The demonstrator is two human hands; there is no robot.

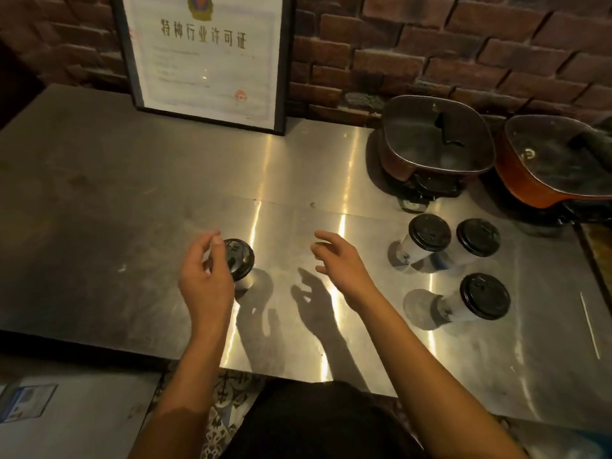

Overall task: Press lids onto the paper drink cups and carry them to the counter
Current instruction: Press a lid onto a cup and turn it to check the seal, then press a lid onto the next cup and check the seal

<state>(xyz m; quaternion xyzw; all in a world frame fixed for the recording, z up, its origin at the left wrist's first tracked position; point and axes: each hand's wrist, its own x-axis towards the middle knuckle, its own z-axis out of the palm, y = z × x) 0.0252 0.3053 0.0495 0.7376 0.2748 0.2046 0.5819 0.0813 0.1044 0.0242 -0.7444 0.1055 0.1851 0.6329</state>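
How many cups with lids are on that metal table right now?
4 cups. One cup by the left hand, partly behind it; three at the right: two side by side near the pots, one closer in. None seems hidden.

The steel counter point(132, 193) is carrying one lidded cup point(241, 261) beside the left hand point(205, 276), three more cups point(429, 232) to the right of the right hand point(341, 263), and two pans point(437, 137) and a framed certificate point(208, 54) beyond both.
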